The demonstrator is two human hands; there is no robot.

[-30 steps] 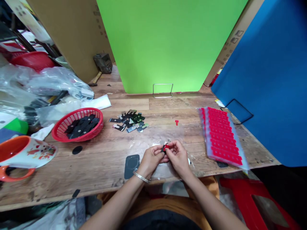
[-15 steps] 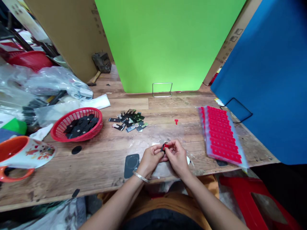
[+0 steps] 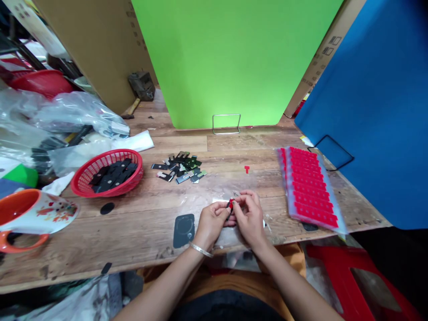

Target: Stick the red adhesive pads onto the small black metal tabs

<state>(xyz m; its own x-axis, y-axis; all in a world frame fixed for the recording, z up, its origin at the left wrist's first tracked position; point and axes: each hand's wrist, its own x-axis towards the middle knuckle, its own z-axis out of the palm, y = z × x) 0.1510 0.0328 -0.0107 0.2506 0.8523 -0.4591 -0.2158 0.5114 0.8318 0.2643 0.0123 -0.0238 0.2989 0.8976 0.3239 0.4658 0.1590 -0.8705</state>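
Observation:
Near the table's front edge my two hands meet over a small piece. My left hand is closed on a small black plate, mostly covered by the fingers. A small red sticker lies against the plate's upper end, and my right hand pinches at it with thumb and forefinger. Beyond the hands a loose red T-shaped sticker lies on the table. Flat black-and-silver plates form a loose pile to the left. Red stickers in rows cover clear sheets on the right.
A red basket holds black plates. An orange-and-white mug stands at the left edge, and plastic bags are heaped behind. Green and blue boards stand at the back and right. A red stool is below the table.
My right hand has tilted more upright, its fingers shifting at the black plate. The red sticker shows narrower and slightly higher between the fingertips. The rest of the table looks unchanged.

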